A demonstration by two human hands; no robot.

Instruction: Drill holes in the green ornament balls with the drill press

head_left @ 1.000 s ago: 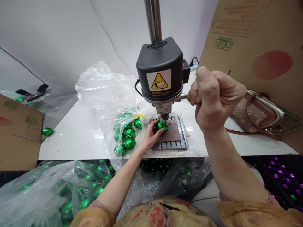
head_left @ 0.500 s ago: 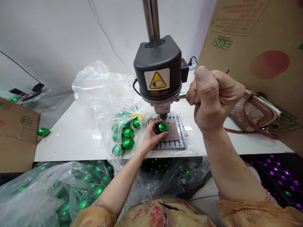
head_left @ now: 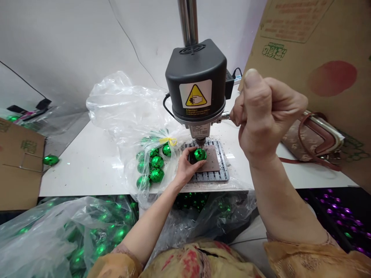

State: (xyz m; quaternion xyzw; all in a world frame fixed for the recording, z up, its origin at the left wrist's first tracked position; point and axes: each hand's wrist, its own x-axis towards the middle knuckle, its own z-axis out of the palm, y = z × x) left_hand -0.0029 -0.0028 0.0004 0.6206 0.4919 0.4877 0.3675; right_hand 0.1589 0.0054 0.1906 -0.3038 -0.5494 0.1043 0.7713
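Note:
A shiny green faceted ball [head_left: 199,154] sits on a brown board [head_left: 213,159] over the slotted metal base [head_left: 210,177] of a small drill press [head_left: 196,81]. My left hand [head_left: 187,166] pinches the ball from the left, thumb in front and fingers behind. A dark patch shows on the ball's surface. Just above it is the drill's chuck [head_left: 201,141]; the bit cannot be made out. My right hand [head_left: 265,112] is closed in a fist round the press's feed lever [head_left: 225,116], whose outer end is hidden in my fingers.
Several green balls [head_left: 157,162] lie left of the base, partly in a clear plastic bag [head_left: 116,102]. Dark crumbs are scattered round the base. A handbag [head_left: 314,137] and a large carton [head_left: 304,46] stand right; another carton [head_left: 20,166] is left. Bagged green balls [head_left: 100,239] lie below the table edge.
My right hand appears slightly higher and farther right, still on the lever. The ball's dark patch shows more clearly now. My left hand stays at the ball, and the view has shifted slightly.

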